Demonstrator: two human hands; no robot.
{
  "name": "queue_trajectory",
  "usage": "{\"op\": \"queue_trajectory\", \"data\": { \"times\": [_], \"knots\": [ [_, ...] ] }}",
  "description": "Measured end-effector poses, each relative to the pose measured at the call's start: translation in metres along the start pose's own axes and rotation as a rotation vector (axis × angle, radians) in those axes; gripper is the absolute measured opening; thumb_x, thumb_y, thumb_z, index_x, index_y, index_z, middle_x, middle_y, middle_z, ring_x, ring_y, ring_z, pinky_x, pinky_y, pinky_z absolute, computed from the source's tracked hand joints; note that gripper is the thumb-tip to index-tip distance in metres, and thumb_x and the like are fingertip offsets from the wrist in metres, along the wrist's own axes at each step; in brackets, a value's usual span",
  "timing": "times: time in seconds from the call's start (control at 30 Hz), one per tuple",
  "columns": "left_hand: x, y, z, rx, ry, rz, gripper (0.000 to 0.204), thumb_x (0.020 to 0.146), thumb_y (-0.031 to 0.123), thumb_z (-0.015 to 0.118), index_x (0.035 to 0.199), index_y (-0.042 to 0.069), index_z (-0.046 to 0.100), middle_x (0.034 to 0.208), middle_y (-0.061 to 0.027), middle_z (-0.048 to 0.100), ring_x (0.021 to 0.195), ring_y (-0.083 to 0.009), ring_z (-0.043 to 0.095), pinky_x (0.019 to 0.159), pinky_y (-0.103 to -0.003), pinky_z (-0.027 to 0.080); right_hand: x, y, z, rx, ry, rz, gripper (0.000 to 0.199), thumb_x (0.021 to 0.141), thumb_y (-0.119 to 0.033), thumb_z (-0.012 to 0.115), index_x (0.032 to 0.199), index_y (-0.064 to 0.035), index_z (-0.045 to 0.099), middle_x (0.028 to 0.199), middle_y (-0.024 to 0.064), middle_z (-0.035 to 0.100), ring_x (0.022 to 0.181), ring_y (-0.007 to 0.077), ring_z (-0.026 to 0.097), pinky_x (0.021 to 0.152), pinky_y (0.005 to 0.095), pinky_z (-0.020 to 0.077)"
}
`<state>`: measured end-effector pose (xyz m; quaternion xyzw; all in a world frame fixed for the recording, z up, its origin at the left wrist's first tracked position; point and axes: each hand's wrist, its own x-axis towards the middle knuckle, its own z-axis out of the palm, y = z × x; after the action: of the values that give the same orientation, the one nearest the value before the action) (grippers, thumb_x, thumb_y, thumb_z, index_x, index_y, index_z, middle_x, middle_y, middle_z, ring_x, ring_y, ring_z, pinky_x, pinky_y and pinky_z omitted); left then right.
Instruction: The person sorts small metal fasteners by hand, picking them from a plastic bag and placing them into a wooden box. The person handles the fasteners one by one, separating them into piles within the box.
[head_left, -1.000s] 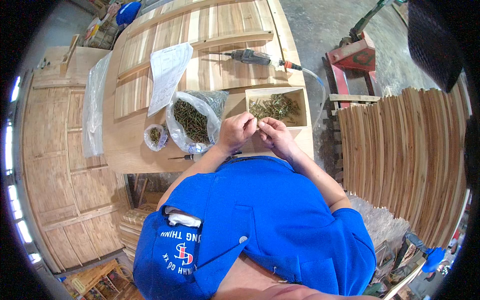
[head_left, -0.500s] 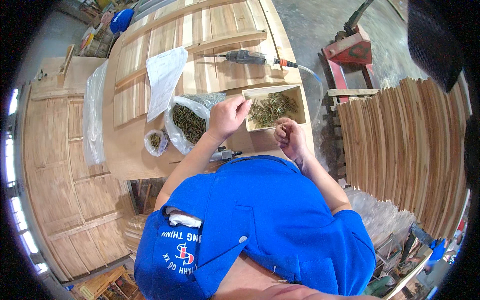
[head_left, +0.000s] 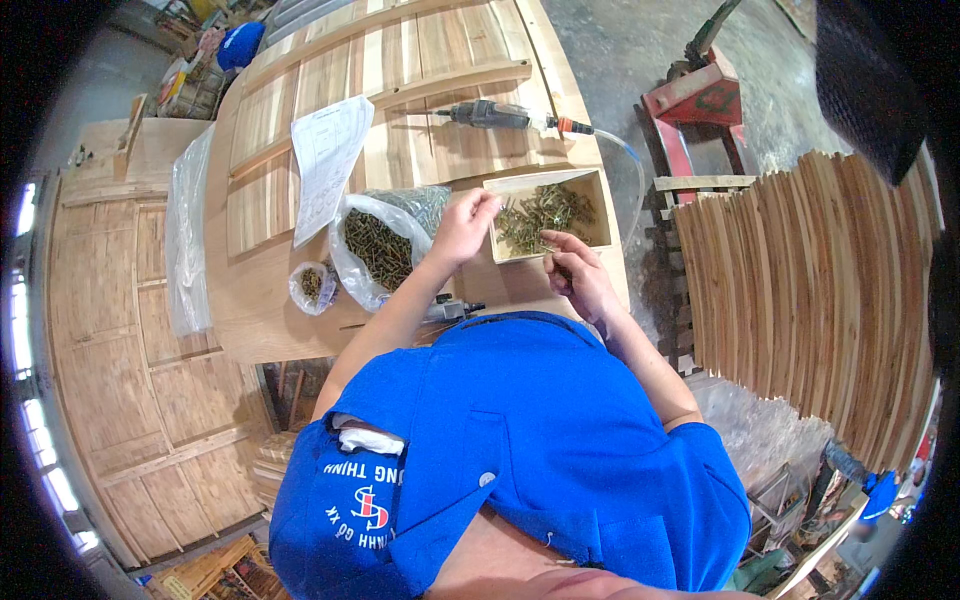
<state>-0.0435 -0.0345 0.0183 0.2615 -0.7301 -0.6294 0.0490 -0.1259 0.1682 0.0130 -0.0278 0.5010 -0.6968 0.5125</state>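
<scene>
- Head view: the left hand (head_left: 462, 226) is stretched out over the near left corner of a shallow wooden box (head_left: 546, 214); its fingers are bunched together with the tips pointing into the box, and whether anything is pinched between them cannot be told.
- The box is filled with a loose heap of dark screws (head_left: 540, 212) and stands on the wooden desk (head_left: 270, 300), close to its right edge.
- The right hand (head_left: 580, 280) is held just in front of the box, near its front wall, half curled; a small thin piece seems to be gripped between thumb and fingertips, but its kind cannot be made out.
- A clear plastic bag of screws (head_left: 378, 245) lies just left of the left hand, with its mouth open.
- A smaller bag (head_left: 312, 286) is seen further left, near the desk's front edge.
- A sheet of paper (head_left: 326, 160) rests beyond the bags.
- A power tool with a hose (head_left: 490, 116) is laid behind the box.
- A stack of curved wooden slats (head_left: 800, 300) is leaned beside the desk on the right.
</scene>
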Motion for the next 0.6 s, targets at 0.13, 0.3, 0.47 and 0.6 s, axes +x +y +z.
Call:
{"op": "queue_trajectory", "data": {
  "times": [0.13,0.3,0.47,0.6],
  "knots": [
    [-0.006,-0.021,0.004,-0.980,-0.145,-0.290,0.020,0.088,0.006,0.043,0.105,0.000,0.052,0.095,-0.0095,0.059,0.080,-0.0166,0.058,0.068,-0.026,0.047,-0.004,-0.006,0.010,-0.113,0.009,-0.097,0.017,0.091,-0.020,0.048,0.101,-0.0065,0.051,0.071,0.0009,0.058,0.048,0.0056,0.042,0.043,0.0182,0.0310],
    [-0.015,-0.016,0.011,-1.113,-0.213,-0.347,0.020,0.091,0.002,0.040,0.109,-0.002,0.050,0.109,-0.0151,0.057,0.104,-0.0237,0.056,0.085,-0.029,0.049,0.011,0.005,-0.009,-0.135,-0.114,-0.103,0.016,0.089,-0.019,0.053,0.099,-0.0073,0.049,0.076,0.0032,0.063,0.049,0.0056,0.046,0.045,0.0173,0.0344],
    [-0.024,-0.022,0.013,-1.005,-0.087,-0.341,0.015,0.092,0.012,0.047,0.101,0.004,0.055,0.096,-0.0074,0.060,0.087,-0.0142,0.059,0.072,-0.022,0.050,0.002,-0.005,0.009,-0.105,-0.026,-0.092,0.012,0.087,-0.016,0.058,0.095,-0.0078,0.053,0.075,0.0018,0.063,0.051,0.0039,0.046,0.045,0.0163,0.0344],
    [-0.027,-0.021,0.013,-0.944,-0.169,-0.364,0.010,0.090,0.017,0.053,0.090,0.008,0.057,0.080,-0.0012,0.058,0.068,-0.0087,0.055,0.059,-0.020,0.047,0.004,-0.004,0.005,-0.140,-0.005,-0.142,0.010,0.085,-0.016,0.060,0.090,-0.0083,0.057,0.075,0.0004,0.062,0.052,0.0034,0.046,0.046,0.0163,0.0350]
  ]
}}
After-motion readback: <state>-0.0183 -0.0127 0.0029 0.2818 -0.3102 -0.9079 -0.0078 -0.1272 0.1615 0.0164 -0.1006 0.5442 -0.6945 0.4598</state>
